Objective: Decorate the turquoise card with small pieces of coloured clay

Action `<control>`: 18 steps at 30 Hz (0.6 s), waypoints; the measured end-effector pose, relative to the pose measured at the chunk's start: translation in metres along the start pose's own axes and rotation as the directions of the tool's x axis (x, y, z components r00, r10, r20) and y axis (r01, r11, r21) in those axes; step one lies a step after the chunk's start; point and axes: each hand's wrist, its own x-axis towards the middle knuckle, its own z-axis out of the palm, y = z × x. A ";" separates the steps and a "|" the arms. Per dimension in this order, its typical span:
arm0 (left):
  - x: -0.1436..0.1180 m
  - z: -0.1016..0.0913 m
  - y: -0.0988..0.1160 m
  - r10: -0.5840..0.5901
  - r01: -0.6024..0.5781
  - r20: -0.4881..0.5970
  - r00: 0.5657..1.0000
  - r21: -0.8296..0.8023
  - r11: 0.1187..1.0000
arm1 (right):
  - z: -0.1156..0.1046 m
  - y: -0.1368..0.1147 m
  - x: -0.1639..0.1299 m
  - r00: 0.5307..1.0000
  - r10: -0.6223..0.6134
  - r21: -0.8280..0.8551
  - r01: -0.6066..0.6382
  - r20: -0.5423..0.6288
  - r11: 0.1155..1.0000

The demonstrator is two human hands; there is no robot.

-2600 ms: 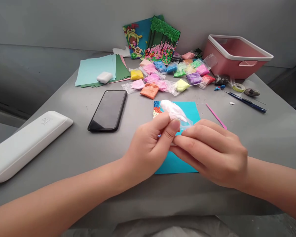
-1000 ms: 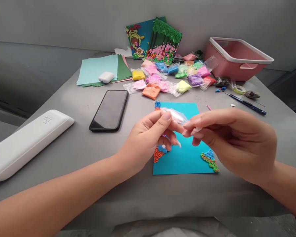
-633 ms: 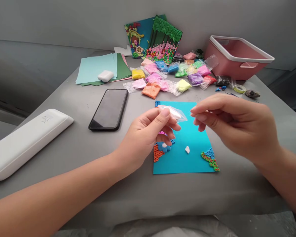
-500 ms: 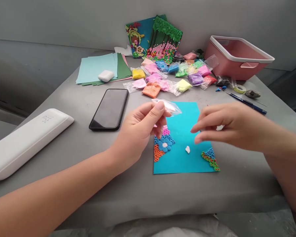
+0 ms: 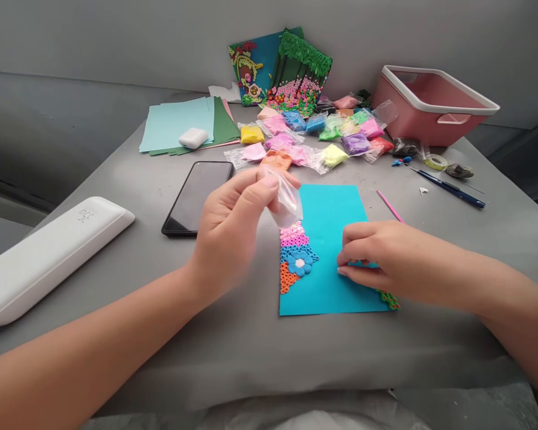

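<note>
Head view: left hand (image 5: pixel 233 224) pinches a crinkly clear plastic bag (image 5: pixel 287 200), raised just left of the turquoise card (image 5: pixel 329 209). Right hand (image 5: pixel 376 263) lies fingers curled on card's near-right part; whether it grips anything, can't tell. Beaded clay flower patch (image 5: pixel 296 257) on card's left edge. Far: glossy clay sachets (image 5: pixel 314 140); pink plastic bin (image 5: pixel 430 104), contents unseen.

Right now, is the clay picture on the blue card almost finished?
Not nearly. Done: the clay flower patch along one edge of the blue card. In hand: left hand pinches a clear bag; right hand presses on the card. Most of the card remains bare.
</note>
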 end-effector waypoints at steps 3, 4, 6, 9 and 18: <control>-0.001 0.002 0.000 -0.128 0.128 0.000 0.992 -0.087 0.988 | -0.004 -0.003 0.000 0.980 -0.069 0.075 0.085 -0.185 0.994; -0.003 0.003 -0.001 -0.150 0.152 0.028 0.988 -0.089 0.984 | -0.006 -0.005 0.000 0.957 -0.079 0.111 0.114 -0.278 0.987; -0.007 0.003 -0.002 -0.149 0.157 0.124 0.981 -0.054 0.986 | -0.010 -0.010 0.001 0.896 -0.049 0.177 0.141 -0.442 0.974; -0.011 0.002 -0.002 -0.131 0.128 0.269 0.954 0.027 0.991 | -0.016 -0.015 0.002 0.850 0.053 0.251 0.095 -0.525 0.963; -0.011 -0.001 -0.008 -0.161 0.056 0.390 0.907 0.267 0.962 | -0.011 -0.017 0.004 0.781 0.213 0.473 0.118 -0.588 0.873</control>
